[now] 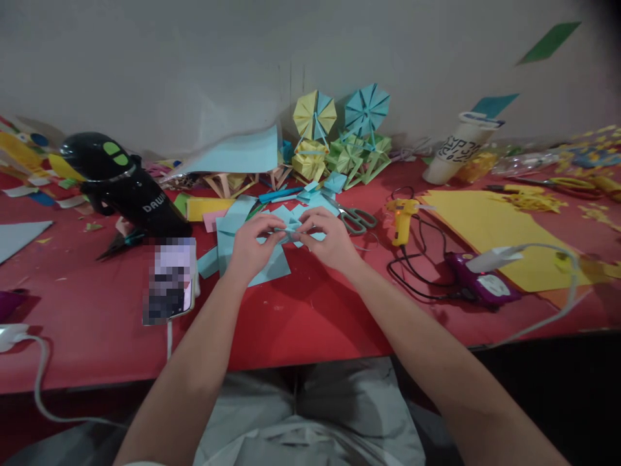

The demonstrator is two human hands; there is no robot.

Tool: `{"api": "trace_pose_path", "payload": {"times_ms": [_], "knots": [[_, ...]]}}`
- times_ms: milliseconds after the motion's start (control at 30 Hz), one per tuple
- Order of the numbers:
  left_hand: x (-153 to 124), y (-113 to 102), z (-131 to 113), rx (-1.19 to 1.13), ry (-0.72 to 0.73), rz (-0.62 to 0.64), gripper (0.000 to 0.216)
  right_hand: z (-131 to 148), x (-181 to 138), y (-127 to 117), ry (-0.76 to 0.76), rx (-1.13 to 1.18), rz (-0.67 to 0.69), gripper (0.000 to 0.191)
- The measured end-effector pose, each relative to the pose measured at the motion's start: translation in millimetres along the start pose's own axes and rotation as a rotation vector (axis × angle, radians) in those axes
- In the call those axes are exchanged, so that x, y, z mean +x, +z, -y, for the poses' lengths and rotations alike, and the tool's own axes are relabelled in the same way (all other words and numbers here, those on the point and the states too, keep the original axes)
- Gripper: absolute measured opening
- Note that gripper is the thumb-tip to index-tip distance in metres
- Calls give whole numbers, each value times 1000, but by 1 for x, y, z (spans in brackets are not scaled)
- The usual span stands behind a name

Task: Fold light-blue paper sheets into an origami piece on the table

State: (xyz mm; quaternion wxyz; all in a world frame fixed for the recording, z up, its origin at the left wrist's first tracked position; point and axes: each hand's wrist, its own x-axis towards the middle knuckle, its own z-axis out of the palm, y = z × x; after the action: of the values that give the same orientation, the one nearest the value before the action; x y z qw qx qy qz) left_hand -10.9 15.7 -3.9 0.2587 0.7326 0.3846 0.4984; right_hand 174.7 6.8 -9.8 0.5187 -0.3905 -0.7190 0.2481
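My left hand point(252, 247) and my right hand point(328, 238) meet over a small folded light-blue paper piece point(291, 228), and the fingertips of both pinch it just above the red table point(301, 317). Under and around my hands lie several light-blue paper squares point(231, 223). Beyond them stand folded paper fans in yellow point(314, 115) and blue point(367, 109) on green and yellow paper stands point(361, 158).
Scissors point(356, 219) lie right of my hands. A yellow glue gun point(402, 220) with a black cord, a purple device point(478, 285) and a big yellow sheet point(495, 230) are further right. A black hair dryer point(121, 181) and a phone point(169, 278) are on the left.
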Motion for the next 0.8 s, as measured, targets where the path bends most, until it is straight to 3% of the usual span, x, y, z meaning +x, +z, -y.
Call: {"api": "trace_pose_path", "payload": {"times_ms": [800], "knots": [[1,-3,-1,-163,-158,-21,9,0,-1,-2,18,52,43,19]]}}
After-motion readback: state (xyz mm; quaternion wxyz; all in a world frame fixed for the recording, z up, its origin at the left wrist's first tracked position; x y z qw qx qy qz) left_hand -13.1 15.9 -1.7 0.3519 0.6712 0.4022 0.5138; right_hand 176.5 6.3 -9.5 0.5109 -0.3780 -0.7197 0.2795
